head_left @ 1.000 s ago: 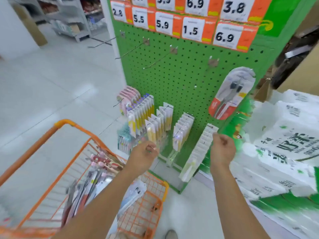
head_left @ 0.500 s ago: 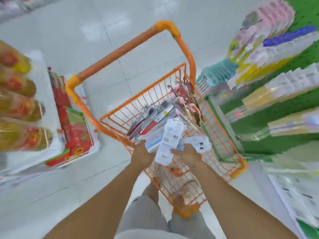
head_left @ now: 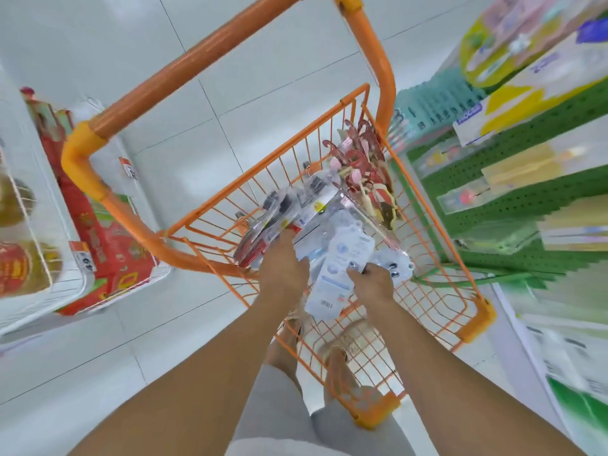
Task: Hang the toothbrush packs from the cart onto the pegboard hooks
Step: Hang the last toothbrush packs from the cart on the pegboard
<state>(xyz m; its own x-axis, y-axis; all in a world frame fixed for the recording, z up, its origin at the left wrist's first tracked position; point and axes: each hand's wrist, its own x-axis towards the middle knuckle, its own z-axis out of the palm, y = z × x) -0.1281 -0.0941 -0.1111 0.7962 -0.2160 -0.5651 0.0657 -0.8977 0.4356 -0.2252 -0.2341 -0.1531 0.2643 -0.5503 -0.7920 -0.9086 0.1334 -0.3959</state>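
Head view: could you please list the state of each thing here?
Left hand: reaching into the packs.
Right hand: grips white toothbrush pack.
Orange cart: holds packs piled at its far end.
Pegboard: stocked with hanging packs.

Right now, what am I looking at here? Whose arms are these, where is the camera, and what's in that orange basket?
No machine here: a person wears a camera on the head, looking down at their own arms. Below is an orange wire cart holding a pile of toothbrush packs. The right hand grips a white-and-blue pack lifted from the pile. The left hand reaches into the pile; its fingers are hidden, so I cannot tell what it holds. On the right is the green pegboard with blurred hanging goods.
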